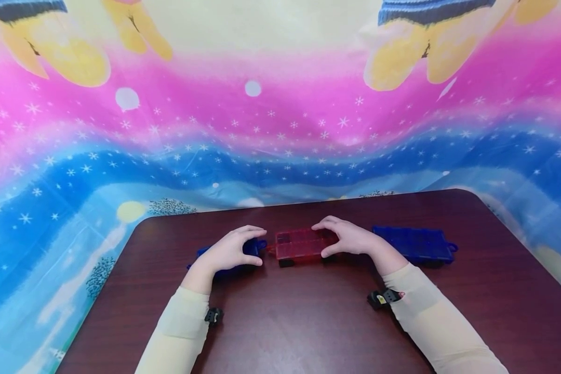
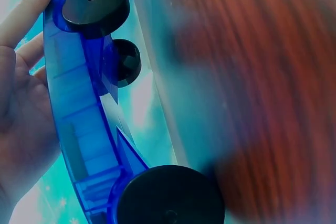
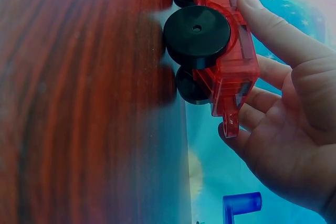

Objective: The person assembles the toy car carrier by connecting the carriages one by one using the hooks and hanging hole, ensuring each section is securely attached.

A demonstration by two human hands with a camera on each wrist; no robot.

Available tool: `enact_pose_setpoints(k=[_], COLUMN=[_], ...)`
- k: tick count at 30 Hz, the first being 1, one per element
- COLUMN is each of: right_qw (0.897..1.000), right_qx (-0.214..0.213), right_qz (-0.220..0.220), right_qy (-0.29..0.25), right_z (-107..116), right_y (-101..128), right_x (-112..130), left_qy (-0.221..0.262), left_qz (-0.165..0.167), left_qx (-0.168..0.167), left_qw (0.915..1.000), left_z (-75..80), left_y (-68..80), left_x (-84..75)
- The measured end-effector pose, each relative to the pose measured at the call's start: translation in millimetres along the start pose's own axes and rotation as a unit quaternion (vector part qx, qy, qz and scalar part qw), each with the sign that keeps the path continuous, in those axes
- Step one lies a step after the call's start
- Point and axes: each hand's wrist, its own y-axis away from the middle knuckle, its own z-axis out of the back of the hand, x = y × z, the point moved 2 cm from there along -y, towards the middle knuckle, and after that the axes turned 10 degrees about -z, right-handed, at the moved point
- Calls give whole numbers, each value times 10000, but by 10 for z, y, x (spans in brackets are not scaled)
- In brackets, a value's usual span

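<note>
Three see-through plastic toy wagons with black wheels stand in a row on the table. My left hand (image 1: pixel 231 252) spans the left blue wagon (image 2: pixel 79 103), thumb on the near side and fingers on the far side. My right hand (image 1: pixel 350 240) holds the red wagon (image 1: pixel 299 245) by its right end, with the thumb (image 3: pixel 273 27) along its near edge. The blue wagon's right-hand loop meets the red wagon's left coupling in the head view. The palm hides much of the left wagon there. Behind my right wrist stands the other blue wagon (image 1: pixel 413 244).
The dark wood-grain table (image 1: pixel 285 317) has rounded far corners. A printed cloth (image 1: pixel 262 124) with snowflakes hangs behind and around it. Each forearm wears a wrist camera, the right one (image 1: pixel 383 298) on a black strap.
</note>
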Motion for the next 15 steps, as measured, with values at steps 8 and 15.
enact_pose_setpoints(k=[8, 15], right_qw=[10000, 10000], right_qx=[-10, -25], right_qz=[18, 30], right_qy=[-16, -15], right_z=[-1, 2], right_y=[9, 11], right_x=[10, 10], left_qy=[-48, -149], left_qz=[-71, -57], left_qx=[109, 279], left_qw=[9999, 9995], left_z=[-46, -66], left_y=[-69, -100], left_x=[-15, -12])
